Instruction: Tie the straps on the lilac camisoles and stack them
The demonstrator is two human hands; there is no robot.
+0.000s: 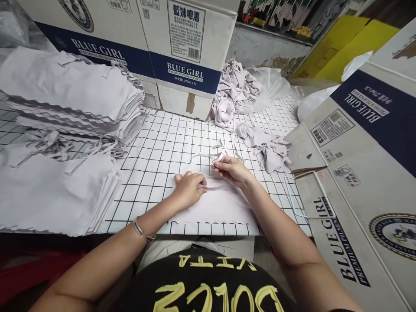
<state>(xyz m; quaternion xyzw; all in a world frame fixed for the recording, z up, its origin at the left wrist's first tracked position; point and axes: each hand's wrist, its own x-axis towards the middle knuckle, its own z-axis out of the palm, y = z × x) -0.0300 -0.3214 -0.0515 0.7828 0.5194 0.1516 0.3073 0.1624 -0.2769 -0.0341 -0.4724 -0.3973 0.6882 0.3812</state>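
A pale pink garment piece point(224, 208) with thin straps lies flat on the table before me, its wavy edge toward my body. My left hand point(190, 189) rests at its upper left, fingers curled round a thin grey strap point(215, 188) that runs across the cloth. Above the upper edge, my right hand point(234, 170) pinches a small white piece point(218, 159) between thumb and fingertips; its exact kind is unclear. Another strap point(203, 155) stretches leftward from that pinch.
At left stand a tall stack of similar garments point(71, 93) and a lower stack point(48, 186). A beer carton point(191, 104) closes off the back, another carton point(325, 182) the right. Crumpled pink cloth point(235, 86) and a loose bunch point(273, 149) lie behind and right on the gridded tablecloth point(156, 147).
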